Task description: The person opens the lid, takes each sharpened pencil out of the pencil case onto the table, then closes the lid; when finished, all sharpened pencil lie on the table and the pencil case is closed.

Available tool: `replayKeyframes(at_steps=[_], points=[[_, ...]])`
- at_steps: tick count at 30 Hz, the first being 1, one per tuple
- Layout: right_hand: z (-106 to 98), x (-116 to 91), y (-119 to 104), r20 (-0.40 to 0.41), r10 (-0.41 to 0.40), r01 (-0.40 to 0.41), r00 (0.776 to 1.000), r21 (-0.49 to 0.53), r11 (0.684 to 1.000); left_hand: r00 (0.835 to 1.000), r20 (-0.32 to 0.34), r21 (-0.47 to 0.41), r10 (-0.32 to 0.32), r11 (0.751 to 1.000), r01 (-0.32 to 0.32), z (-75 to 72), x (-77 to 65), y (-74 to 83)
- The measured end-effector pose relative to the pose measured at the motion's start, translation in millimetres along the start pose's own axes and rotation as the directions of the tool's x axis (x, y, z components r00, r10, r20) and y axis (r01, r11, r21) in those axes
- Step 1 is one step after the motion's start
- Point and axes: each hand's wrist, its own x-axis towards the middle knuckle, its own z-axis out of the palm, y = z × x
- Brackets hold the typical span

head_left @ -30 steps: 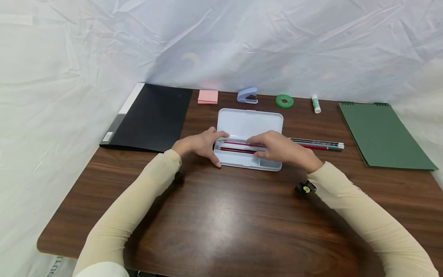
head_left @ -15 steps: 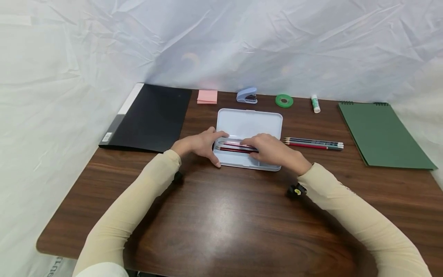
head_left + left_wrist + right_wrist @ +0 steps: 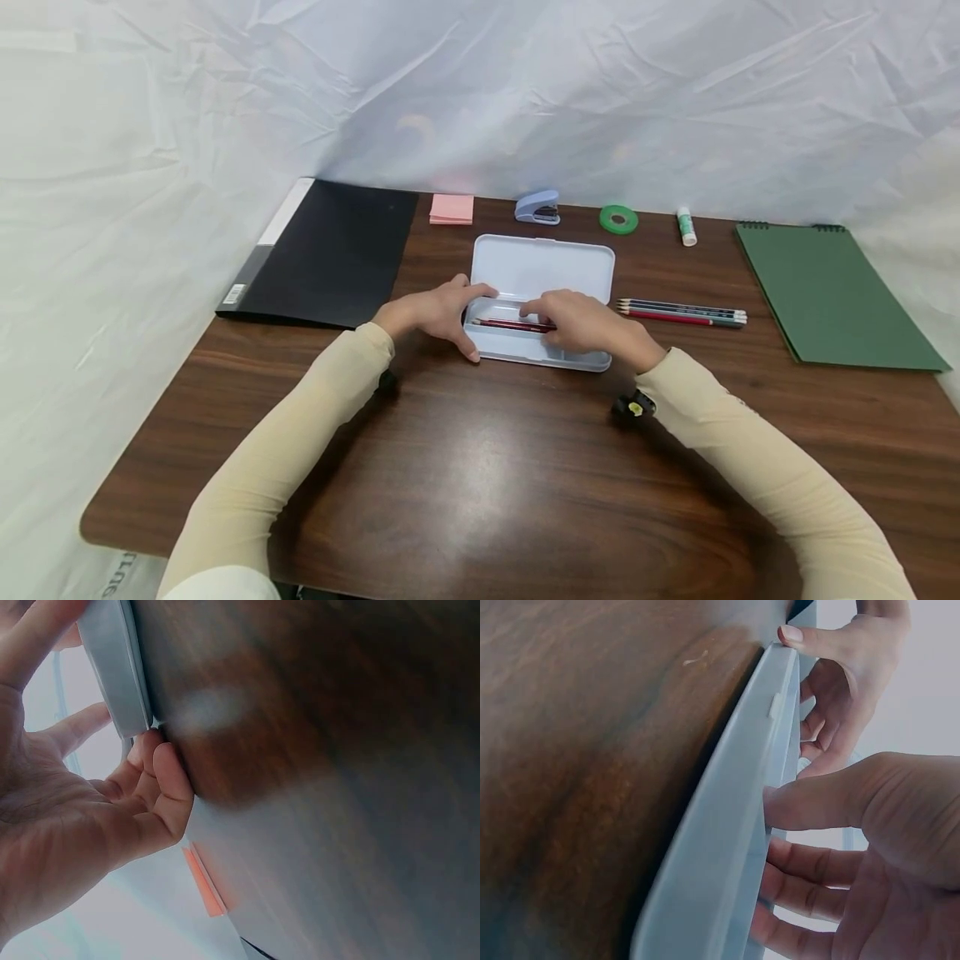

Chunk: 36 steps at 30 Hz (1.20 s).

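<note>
dark-brown wood-grain table carries open white rectangular case | left of case: flat black folder | beyond case, left to right: square pink note pad, pale-blue stapler, green tape ring, white-and-green glue stick | near case's right end: slim pencils lie side by side, one red | well right of case: dark-green wire-bound pad

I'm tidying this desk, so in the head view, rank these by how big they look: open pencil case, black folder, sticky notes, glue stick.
Largest to smallest:
1. Black folder and open pencil case: too alike to rank
2. Sticky notes
3. Glue stick
</note>
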Motion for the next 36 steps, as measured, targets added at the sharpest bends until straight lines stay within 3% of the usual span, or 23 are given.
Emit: replayKeyframes(at_steps=[10,26,36], points=[[-4.6,2.9,0.7,0.038,-0.051,0.052,0.998,-0.011,0.999,1.000,-0.016,0.000,0.003,1.000,-0.003,0.3,-0.1,-0.9],[-0.5,4.3,4.4,-0.018,-0.140,0.141,0.990,0.029,0.990,1.000,-0.004,0.002,-0.001,1.000,0.001,-0.5,1.1,-0.8],[-7.8,7.9,11.5,0.048,-0.169,0.164,0.984,0.101,0.981,1.000,-0.008,0.000,0.009,1.000,-0.009,0.1,1.6,-0.9]])
